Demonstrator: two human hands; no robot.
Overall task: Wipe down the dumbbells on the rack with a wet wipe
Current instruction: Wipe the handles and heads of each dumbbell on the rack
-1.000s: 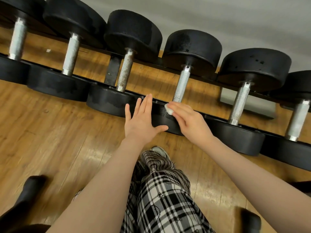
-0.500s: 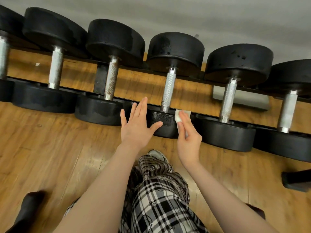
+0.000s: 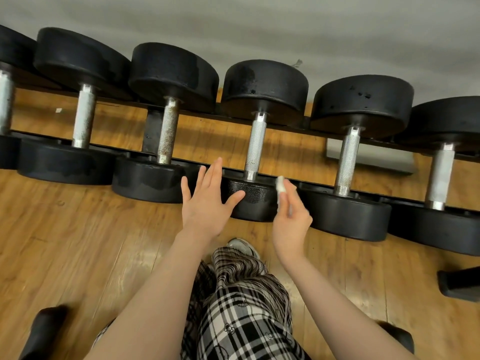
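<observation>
Here we are, looking down on the low black metal rack (image 3: 153, 131) with its row of black round-headed dumbbells on knurled silver handles, and the action is at the middle dumbbell (image 3: 255, 144), the one with the smallest heads. The right hand (image 3: 291, 216) pinches the small crumpled white wet wipe (image 3: 280, 184) between thumb and fingertips, turned edge-on, right at the right shoulder of that dumbbell's near head (image 3: 249, 196); whether the wipe is actually touching the rubber here, I can't tell. That pinch looks chosen to put a narrow wad of wipe into the tight gap between this head and the bigger neighbouring dumbbell (image 3: 348, 159) on the right. The left hand (image 3: 207, 201) is spread wide, fingers straight and holding nothing, laid across the left side of the same head with the thumb reaching over its front face, which reads as a brace so the weight doesn't roll in its cradle while the other side gets rubbed. The rusty-handled dumbbell (image 3: 168, 131) to the left shows darker, damp-looking patches on its heads, so I'd judge the work runs left to right, with the weights further right yet to come. Below, plaid black-and-white trousers (image 3: 241, 320) and a grey sneaker (image 3: 244, 245) stand on the glossy wooden plank floor (image 3: 78, 242), close in to the rack for reach.
</observation>
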